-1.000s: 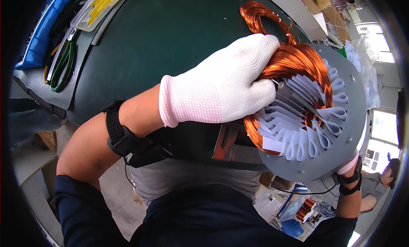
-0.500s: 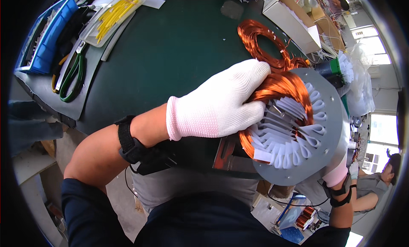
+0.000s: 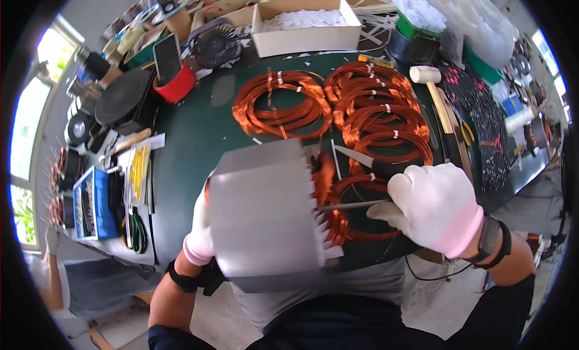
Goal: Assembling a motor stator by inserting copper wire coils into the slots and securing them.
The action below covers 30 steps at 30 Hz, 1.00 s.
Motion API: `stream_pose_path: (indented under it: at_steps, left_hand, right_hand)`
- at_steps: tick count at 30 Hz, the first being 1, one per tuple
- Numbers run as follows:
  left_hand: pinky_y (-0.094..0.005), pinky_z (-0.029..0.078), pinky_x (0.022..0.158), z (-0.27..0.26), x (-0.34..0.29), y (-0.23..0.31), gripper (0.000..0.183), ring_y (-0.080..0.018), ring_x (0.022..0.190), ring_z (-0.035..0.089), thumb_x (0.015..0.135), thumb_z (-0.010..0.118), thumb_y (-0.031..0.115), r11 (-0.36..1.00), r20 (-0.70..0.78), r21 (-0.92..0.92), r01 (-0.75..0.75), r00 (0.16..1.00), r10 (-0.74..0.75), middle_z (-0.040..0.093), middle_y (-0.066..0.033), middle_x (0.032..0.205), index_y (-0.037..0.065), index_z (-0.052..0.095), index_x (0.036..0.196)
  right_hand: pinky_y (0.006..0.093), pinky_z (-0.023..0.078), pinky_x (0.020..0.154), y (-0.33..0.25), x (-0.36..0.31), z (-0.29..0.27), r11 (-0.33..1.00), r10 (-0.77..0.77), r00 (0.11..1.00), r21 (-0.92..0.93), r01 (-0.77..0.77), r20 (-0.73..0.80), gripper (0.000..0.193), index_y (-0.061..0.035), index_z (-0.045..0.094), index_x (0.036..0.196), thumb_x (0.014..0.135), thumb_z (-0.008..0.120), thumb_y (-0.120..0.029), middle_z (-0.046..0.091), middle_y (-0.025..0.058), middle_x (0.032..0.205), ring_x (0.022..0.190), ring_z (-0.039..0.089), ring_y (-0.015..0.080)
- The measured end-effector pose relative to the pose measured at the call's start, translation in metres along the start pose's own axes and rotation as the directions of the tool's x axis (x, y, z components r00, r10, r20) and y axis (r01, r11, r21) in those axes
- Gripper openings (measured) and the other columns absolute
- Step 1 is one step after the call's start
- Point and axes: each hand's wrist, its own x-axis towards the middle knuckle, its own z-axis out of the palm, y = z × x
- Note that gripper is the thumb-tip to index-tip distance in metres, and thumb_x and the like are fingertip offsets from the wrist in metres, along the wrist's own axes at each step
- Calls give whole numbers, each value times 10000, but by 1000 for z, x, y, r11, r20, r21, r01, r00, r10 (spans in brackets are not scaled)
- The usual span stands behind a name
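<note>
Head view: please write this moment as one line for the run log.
left hand: holds grey stator | right hand: holds thin metal rod at copper winding | behind: copper wire coils on green table

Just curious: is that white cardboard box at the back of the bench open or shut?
Open. The white cardboard box has no lid on, and white paper strips show inside it.

Dark green table (image 3: 199, 139) carries copper wire coils (image 3: 280, 102), mallet (image 3: 431, 84), cardboard box (image 3: 304, 27).
</note>
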Motion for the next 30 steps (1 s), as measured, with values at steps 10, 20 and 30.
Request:
stream_pose_path:
  at_steps: [10,20,30]
  left_hand:
    - [-491,482,1163,16,-5,17,627,-326,1403,558,1129,453,322,835,297,-471,285,942,-155,483,-198,1601,-20,313,1636]
    - [-520,496,1157,10,-20,9,647,-335,1392,567,1146,398,381,805,239,-507,309,947,-214,488,-200,1595,-18,292,1644]
    - [-477,505,1142,10,-10,13,623,-300,1373,577,1096,555,285,912,213,-340,228,964,-162,506,-185,1578,-9,368,1612]
  right_hand:
    - [386,443,472,20,-18,1,996,41,998,77,-44,38,433,-111,608,715,791,853,-461,540,61,625,530,609,251]
    - [370,470,457,41,-20,12,996,-35,999,87,33,23,428,-90,655,773,891,777,-484,557,51,597,493,618,231]
    - [376,462,457,45,-23,7,995,-38,999,90,37,18,429,-90,652,771,869,804,-479,574,56,582,496,629,238]
